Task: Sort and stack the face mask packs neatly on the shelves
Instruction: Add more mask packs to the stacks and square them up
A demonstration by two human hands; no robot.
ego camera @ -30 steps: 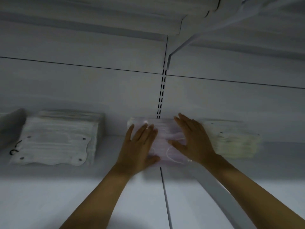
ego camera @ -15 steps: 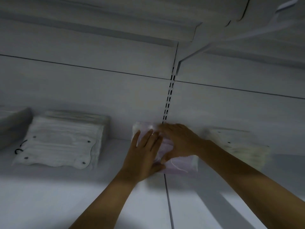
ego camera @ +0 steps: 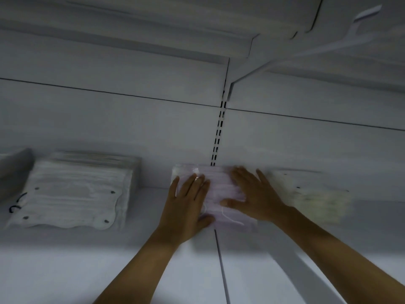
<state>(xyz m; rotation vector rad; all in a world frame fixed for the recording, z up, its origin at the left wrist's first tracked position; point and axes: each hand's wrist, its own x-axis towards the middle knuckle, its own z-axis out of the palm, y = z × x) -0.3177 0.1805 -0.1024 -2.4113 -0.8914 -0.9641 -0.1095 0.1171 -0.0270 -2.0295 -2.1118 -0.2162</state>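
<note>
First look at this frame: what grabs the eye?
Two bare hands, the left hand and the right hand, lie flat with straight fingers on a pinkish mask pack stack at the centre of the shelf, below the slotted upright. A taller white mask stack sits apart to its left, and a blurred yellowish stack lies just right of the right hand.

This looks like a shop or stockroom. White metal shelving fills the view: a slotted upright [ego camera: 218, 137] runs up the back panel [ego camera: 109, 119], with a bracket [ego camera: 274, 64] carrying the shelf above [ego camera: 153, 23]. On the lower shelf [ego camera: 87, 270], separate stacks of face mask packs [ego camera: 72, 194] sit side by side like displayed stock.
</note>
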